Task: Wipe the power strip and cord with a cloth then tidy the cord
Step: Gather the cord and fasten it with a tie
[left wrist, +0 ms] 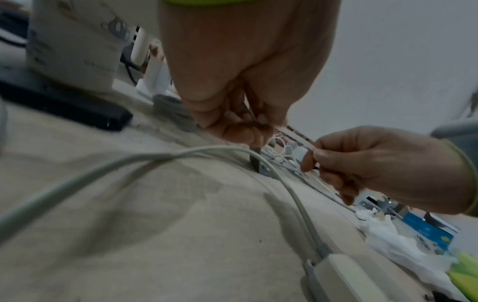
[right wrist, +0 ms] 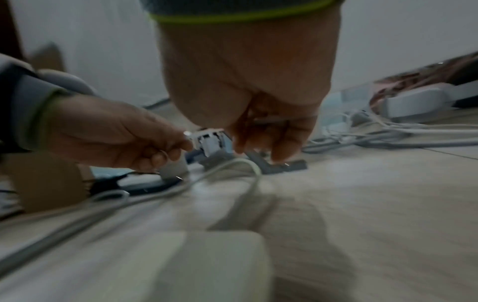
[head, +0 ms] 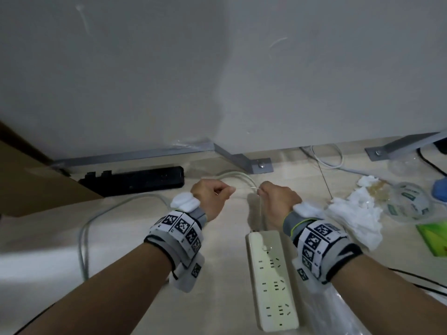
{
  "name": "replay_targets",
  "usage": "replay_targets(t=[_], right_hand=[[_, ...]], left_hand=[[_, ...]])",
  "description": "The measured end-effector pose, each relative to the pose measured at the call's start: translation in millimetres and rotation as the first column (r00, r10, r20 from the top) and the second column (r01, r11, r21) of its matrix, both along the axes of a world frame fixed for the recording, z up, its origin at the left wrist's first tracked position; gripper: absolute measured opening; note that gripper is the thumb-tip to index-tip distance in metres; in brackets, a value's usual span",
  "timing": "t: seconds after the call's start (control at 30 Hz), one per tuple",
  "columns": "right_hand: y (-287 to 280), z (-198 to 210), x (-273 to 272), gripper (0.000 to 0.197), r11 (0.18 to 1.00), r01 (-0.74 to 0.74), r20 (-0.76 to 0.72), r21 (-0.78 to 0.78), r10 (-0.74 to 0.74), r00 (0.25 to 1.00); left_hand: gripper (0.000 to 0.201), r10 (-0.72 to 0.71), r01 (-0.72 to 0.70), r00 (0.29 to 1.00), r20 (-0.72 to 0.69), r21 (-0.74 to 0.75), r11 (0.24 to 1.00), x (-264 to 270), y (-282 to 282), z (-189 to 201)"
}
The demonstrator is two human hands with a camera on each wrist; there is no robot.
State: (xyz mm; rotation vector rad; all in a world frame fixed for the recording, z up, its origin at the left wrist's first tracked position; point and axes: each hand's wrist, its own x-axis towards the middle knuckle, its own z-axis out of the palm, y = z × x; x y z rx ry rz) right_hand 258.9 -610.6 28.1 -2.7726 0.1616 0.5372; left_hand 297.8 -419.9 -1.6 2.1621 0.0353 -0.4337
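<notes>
We see black strip along floor's far edge, crumpled cloth right. Left hand and right hand pinch thin tie above cord; power strip lies nearer, under right wrist.

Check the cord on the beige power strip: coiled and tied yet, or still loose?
Loose. The cord sprawls in one wide loop across the floor from the power strip; both hands, left hand and right hand, pinch a thin tie above it.
</notes>
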Motion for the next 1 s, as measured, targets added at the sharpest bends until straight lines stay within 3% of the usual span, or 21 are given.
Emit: replay_targets(t=[0.07, 0.13, 0.2, 0.27, 0.4, 0.53, 0.63, 0.8, 0.9, 0.97, 1.0], right_hand=[[-11, 0, 10, 0.021, 0.995, 0.092, -0.033, -0.049, -0.094, 0.995], [-21, -4, 20, 0.031, 0.972, 0.228, -0.065, -0.057, -0.231, 0.971], [-24, -9, 32, 0.038, 0.943, 0.329, -0.068, -0.050, -0.332, 0.941], [-21, -11, 44, 0.037, 0.929, 0.370, -0.035, -0.010, -0.370, 0.928], [-11, -9, 73, 0.026, 0.939, 0.344, -0.050, 0.007, -0.344, 0.938], [1, -15, 103, 0.035, 0.913, 0.402, -0.068, 0.074, -0.397, 0.915], [6, -22, 112, 0.029, 0.883, 0.458, -0.060, 0.099, -0.454, 0.889], [13, -28, 110, 0.021, 0.891, 0.448, 0.009, 0.078, -0.450, 0.893], [12, -28, 108, 0.021, 0.904, 0.421, 0.064, 0.081, -0.426, 0.902], [11, -25, 109, 0.021, 0.908, 0.415, 0.055, 0.058, -0.418, 0.907], [11, -22, 110, 0.021, 0.905, 0.422, 0.057, 0.061, -0.425, 0.903]], left_hand=[[0.021, 0.159, -0.175, 0.980, -0.118, -0.139, 0.975, 1, -9, -7], [0.024, 0.269, -0.358, 0.911, -0.312, -0.276, 0.892, 0, -20, -11], [0.023, 0.296, -0.517, 0.812, -0.503, -0.386, 0.764, 0, -30, -11], [0.024, 0.261, -0.644, 0.724, -0.639, -0.488, 0.590, 0, -38, -13], [0.015, 0.215, -0.761, 0.647, -0.732, -0.603, 0.239, 7, -49, -24], [0.017, 0.239, -0.782, 0.619, -0.748, -0.616, 0.097, 19, -57, -28], [0.025, 0.283, -0.800, 0.590, -0.756, -0.594, 0.079, 29, -56, -30], [0.026, 0.299, -0.721, 0.686, -0.664, -0.675, 0.156, 30, -61, -32], [0.027, 0.295, -0.738, 0.670, -0.681, -0.655, 0.164, 30, -60, -30], [0.020, 0.331, -0.732, 0.678, -0.656, -0.644, 0.223, 32, -60, -28], [0.015, 0.376, -0.706, 0.706, -0.600, -0.638, 0.307, 34, -59, -29]])
